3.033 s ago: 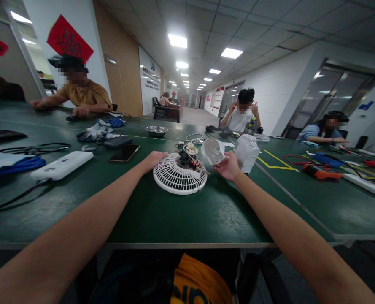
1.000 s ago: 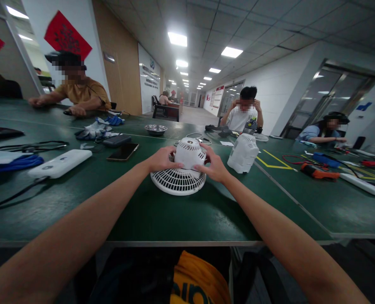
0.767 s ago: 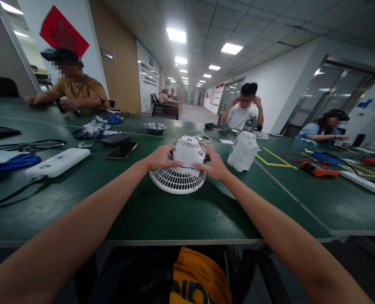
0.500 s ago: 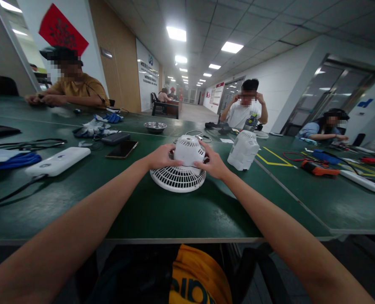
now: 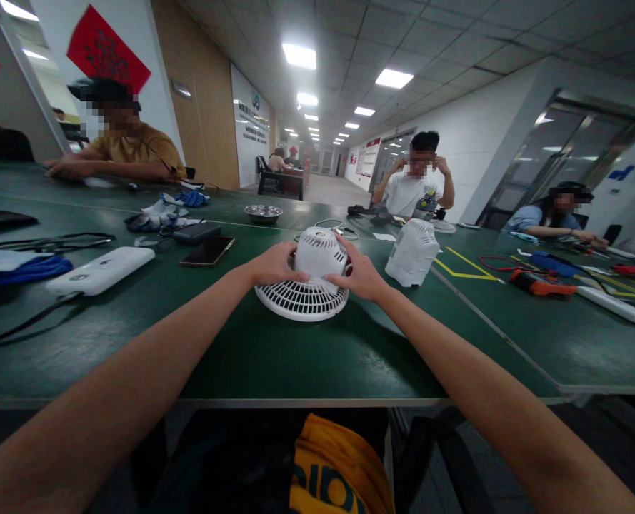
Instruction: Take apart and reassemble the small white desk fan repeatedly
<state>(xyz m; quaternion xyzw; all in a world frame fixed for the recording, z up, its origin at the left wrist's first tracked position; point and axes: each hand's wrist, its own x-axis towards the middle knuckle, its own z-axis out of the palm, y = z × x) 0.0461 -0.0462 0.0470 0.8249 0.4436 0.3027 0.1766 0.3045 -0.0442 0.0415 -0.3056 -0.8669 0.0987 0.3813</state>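
A white fan (image 5: 302, 305) lies grille-down on the green table in front of me, with its slotted motor cover (image 5: 320, 250) on top. My left hand (image 5: 275, 264) grips the cover from the left, thumb at its lower edge. On the other side, my right hand (image 5: 364, 273) clasps the same cover, thumb also near the bottom. The far fingers of both hands are partly hidden behind the cover. To the right stands a separate white vented plastic housing (image 5: 412, 253), apart from my hands. A pale cable (image 5: 325, 223) runs behind the fan.
Left on the table are a smartphone (image 5: 208, 253), a white power strip (image 5: 101, 271) and gloves (image 5: 159, 214). A metal bowl (image 5: 263, 214) stands farther back. An orange multimeter (image 5: 542, 283) lies right. Several people sit around; one in white (image 5: 416, 182) faces me.
Both hands stay on the motor cover. The gap seen along the cover's lower edge looks narrower now. The fan has barely shifted.
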